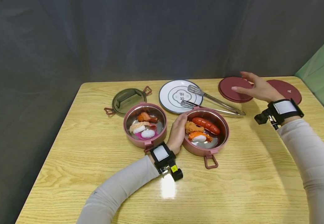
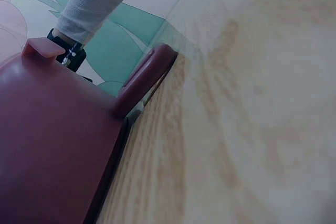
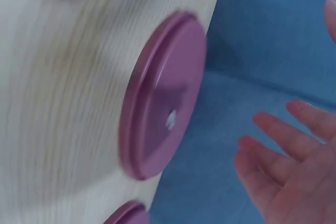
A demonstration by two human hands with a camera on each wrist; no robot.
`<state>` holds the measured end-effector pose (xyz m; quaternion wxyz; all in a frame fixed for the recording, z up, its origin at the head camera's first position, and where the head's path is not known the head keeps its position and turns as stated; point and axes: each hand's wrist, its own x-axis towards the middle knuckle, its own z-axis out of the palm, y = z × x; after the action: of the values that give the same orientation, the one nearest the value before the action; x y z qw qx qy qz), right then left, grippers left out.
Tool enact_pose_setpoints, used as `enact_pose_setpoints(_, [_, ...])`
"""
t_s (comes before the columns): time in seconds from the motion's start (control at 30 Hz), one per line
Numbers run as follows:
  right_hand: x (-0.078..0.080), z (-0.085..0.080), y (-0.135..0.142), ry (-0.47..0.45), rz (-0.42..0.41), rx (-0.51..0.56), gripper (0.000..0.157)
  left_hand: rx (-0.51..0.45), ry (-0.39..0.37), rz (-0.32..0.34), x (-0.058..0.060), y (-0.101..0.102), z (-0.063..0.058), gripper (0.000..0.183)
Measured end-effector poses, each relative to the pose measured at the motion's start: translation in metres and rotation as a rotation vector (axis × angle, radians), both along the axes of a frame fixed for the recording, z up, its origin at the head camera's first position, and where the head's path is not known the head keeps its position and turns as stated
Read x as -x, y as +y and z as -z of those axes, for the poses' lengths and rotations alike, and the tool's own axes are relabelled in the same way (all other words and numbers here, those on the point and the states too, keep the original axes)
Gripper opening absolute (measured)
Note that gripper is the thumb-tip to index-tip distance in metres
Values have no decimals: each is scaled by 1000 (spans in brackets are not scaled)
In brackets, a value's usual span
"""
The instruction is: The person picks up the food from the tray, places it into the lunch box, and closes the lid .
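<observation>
I see the left hand [image 1: 177,133] laid along the outer wall of the right-hand pink pot [image 1: 198,151], its fingers extended and touching rather than wrapped round anything. That pot stands on the table [image 1: 234,186], with a toy sausage [image 1: 206,125] among the food inside; the left-hand pink pot [image 1: 135,142] sits just beyond the wrist. The right hand [image 1: 262,89] is spread wide — thumb well apart from the fingers, holding nothing — above the dark red lids [image 1: 235,88] at the table's back. For writing, I get the white plate [image 1: 166,102]: its centre emblem carries characters I read as 味 and 食, flanked by marks too small for me. The slotted tongs [image 1: 217,101] overlap its rim. A yellow tag [image 1: 174,168] on the left wrist mount is illegible from here.
</observation>
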<state>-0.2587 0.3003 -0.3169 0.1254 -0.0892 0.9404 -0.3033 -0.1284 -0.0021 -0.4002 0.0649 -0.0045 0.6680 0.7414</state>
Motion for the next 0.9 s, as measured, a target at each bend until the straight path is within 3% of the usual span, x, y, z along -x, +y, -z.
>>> enact_pose_setpoints(0.2, [13, 10, 18, -58, 92, 21, 100, -6, 7, -13, -2, -1, 0, 49])
enact_pose_setpoints(0.4, [26, 21, 27, -140, 88, -17, 106, -4, 13, -16, -2, -2, 1, 49])
enact_pose_setpoints(0.57, [33, 27, 26, -193, 83, -85, 112, -16, 16, -18, -3, -2, 1, 48])
enact_pose_setpoints(0.9, [40, 36, 24, -200, 94, -252, 120, -14, 14, -11, -5, 0, 0, 48])
